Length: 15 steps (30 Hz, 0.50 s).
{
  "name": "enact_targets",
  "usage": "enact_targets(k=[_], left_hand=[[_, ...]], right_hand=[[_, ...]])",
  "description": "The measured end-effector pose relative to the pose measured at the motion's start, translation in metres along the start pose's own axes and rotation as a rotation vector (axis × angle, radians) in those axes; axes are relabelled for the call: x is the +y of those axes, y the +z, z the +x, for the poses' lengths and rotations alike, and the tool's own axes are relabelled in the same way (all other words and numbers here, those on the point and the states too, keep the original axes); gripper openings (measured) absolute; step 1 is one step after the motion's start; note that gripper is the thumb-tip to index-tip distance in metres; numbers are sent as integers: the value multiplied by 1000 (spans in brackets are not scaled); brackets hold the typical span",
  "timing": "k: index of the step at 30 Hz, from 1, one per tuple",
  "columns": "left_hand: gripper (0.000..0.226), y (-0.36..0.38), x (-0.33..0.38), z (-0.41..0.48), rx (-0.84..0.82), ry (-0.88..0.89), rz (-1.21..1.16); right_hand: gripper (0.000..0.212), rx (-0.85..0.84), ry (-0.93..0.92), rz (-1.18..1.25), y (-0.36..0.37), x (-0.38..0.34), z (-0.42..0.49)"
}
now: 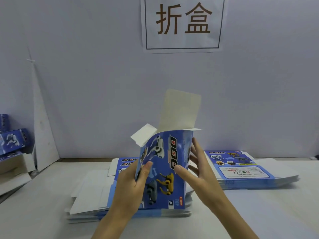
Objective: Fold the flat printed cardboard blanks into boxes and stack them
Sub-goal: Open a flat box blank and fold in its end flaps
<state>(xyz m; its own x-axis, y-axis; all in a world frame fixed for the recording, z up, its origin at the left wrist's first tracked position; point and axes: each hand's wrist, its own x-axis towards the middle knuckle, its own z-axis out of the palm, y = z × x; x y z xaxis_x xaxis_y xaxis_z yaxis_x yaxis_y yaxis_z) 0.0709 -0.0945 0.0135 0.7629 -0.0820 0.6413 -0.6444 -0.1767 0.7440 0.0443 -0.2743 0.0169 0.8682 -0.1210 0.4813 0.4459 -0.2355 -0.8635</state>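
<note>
Partly opened blue DOG box blank point(165, 169): held upright above a stack of flat blanks point(89, 192) on the white table point(259, 213), top flaps raised. Left hand point(131, 188) grips its left edge, fingers curled round it. Right hand point(198, 173) pinches the right panel, thumb in front, fingers splayed behind. Second flat stack point(241, 168) lies to the right; folded boxes point(13, 140) sit far left.

At frame centre, the left hand point(133, 185) and right hand point(195, 168) hold a blue printed blank point(165, 169) upright above a flat stack point(89, 195).
</note>
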Motion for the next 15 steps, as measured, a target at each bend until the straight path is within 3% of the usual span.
enact_targets(k=[4, 6, 9, 11, 15], left_hand=[[9, 0, 2, 1, -5, 12, -30], [20, -2, 2, 3, 47, 4, -50], [65, -4, -2, 7, 142, -83, -32], [86, 1, -5, 5, 46, -139, -74], [123, 6, -11, 0, -139, -157, -91]], right_hand=[[81, 8, -21, -56, -3, -5, -1], [78, -2, -46, -76, -6, -10, -1], [91, 67, -113, -188, -1, -12, -3], [101, 91, -130, -330, 6, -15, -5], [99, -99, -146, -479, 4, -23, -8]])
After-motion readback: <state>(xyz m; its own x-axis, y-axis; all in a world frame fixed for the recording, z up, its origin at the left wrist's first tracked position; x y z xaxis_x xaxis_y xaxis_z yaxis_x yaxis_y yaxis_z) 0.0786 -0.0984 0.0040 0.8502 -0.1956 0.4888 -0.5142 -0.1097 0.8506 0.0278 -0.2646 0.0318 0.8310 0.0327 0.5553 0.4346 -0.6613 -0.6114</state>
